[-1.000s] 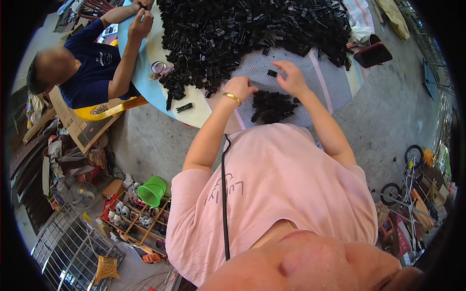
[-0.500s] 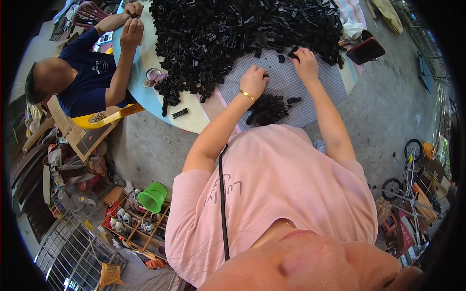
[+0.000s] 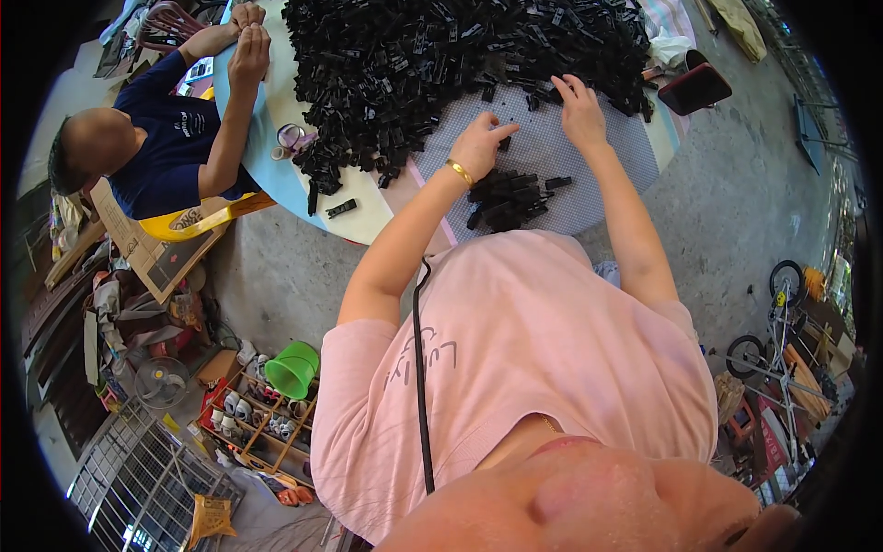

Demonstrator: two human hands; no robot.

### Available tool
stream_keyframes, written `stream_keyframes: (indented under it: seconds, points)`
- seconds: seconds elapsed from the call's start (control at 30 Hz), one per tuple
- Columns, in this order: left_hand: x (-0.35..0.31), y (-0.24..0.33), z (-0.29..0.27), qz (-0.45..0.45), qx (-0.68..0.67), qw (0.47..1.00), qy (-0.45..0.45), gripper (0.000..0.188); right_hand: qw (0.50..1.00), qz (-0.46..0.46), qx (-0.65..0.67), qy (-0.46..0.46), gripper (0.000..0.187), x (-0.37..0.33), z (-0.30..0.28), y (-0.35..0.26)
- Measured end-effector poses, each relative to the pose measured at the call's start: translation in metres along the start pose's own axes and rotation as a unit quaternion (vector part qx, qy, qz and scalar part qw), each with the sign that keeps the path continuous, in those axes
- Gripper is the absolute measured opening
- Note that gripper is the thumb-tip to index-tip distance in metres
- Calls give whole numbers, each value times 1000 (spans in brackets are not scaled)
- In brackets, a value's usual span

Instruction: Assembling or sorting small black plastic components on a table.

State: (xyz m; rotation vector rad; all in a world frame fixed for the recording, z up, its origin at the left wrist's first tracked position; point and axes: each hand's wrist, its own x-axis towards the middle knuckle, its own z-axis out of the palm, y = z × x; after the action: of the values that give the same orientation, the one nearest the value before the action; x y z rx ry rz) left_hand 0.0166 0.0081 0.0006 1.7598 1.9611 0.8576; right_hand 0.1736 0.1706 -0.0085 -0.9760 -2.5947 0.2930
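Over a grey patterned mat [image 3: 621, 138] on the table, my left hand [image 3: 476, 145], with a gold bracelet at the wrist, has its index finger stretched out. The other fingers curl under, against a small black plastic piece [image 3: 505, 143] that is mostly hidden. My right hand [image 3: 582, 115] is open, its fingers spread at the near edge of a large heap of black plastic clip-like parts [image 3: 386, 83]; I see nothing in it. Between my forearms, close to my body, lies a smaller pile of similar black parts [image 3: 510, 198].
A co-worker in a dark shirt [image 3: 170, 129] sits at the table's left, hands together. One loose black part [image 3: 341, 208] and a roll of tape [image 3: 291, 137] lie on the left side. At the right edge are a phone [image 3: 694, 89] and white crumpled plastic [image 3: 670, 48].
My right hand has let go of a black part at the heap's edge and spread its fingers. My left hand has shifted slightly left, its index finger now stretched out.
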Motion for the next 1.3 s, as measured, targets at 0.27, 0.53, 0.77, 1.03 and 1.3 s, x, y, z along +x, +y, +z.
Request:
stream_keyframes:
  seconds: [0.27, 0.53, 0.77, 1.03, 1.3]
  points:
    - [-8, 0, 6, -30, 52, 998, -1, 23, 999, 10, 4, -31, 33, 0, 0, 5]
    - [-25, 3, 10, -109, 50, 990, 78, 24, 999, 31, 13, -42, 23, -17, -9, 6]
    - [-30, -5, 11, -119, 3, 990, 78, 22, 937, 101, 310, -123, 15, -29, -17, -62]
    - [-25, -3, 9, -135, 6, 988, 77, 23, 840, 160, 506, -115, 14, -45, 23, -56]
    - [-26, -24, 15, -332, -212, 918, 34, 25, 906, 96, 398, -106, 22, -47, 12, -76]
